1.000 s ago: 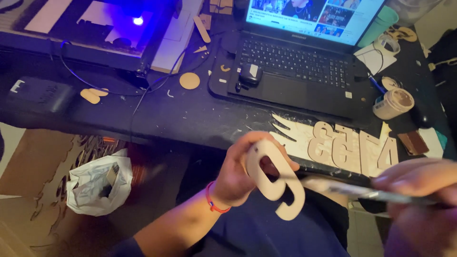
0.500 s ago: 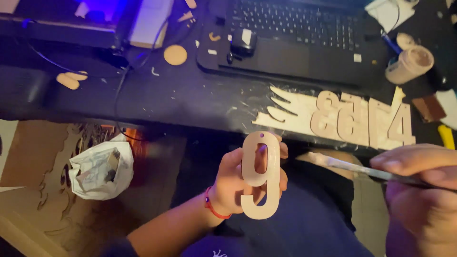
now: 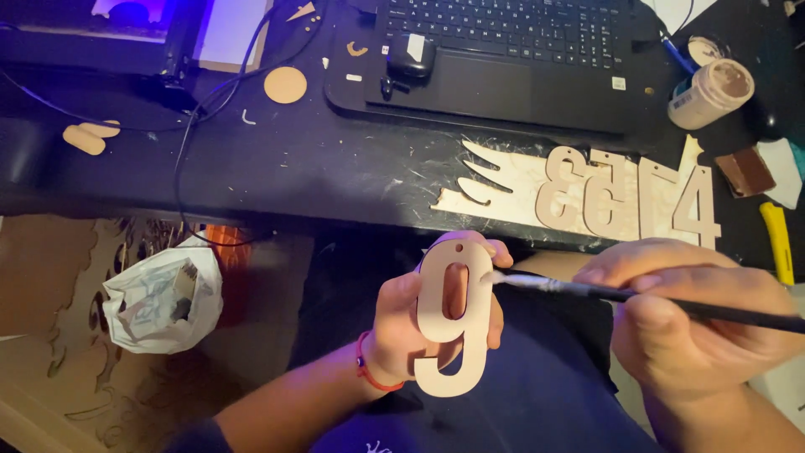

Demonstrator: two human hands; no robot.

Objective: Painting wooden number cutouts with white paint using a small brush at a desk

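Our left hand [image 3: 402, 331] pinches the wooden cutout [image 3: 454, 317] upright over our lap, face toward us for access. Right hand [image 3: 696, 323] closed round a thin brush [image 3: 637, 295], tip touching cutout's upper right edge. More wooden cutouts [image 3: 625, 195] lie on desk edge w/ paint jar [image 3: 711, 93] near.

Matt pale wood numeral [image 3: 454, 319]; scuffed black desk [image 3: 293, 176]; crumpled plastic bag [image 3: 159, 294].

Pale wooden cutout [image 3: 454, 319] stood upright at lower centre; thin black brush [image 3: 637, 298] lay sideways, tip touching its right edge.
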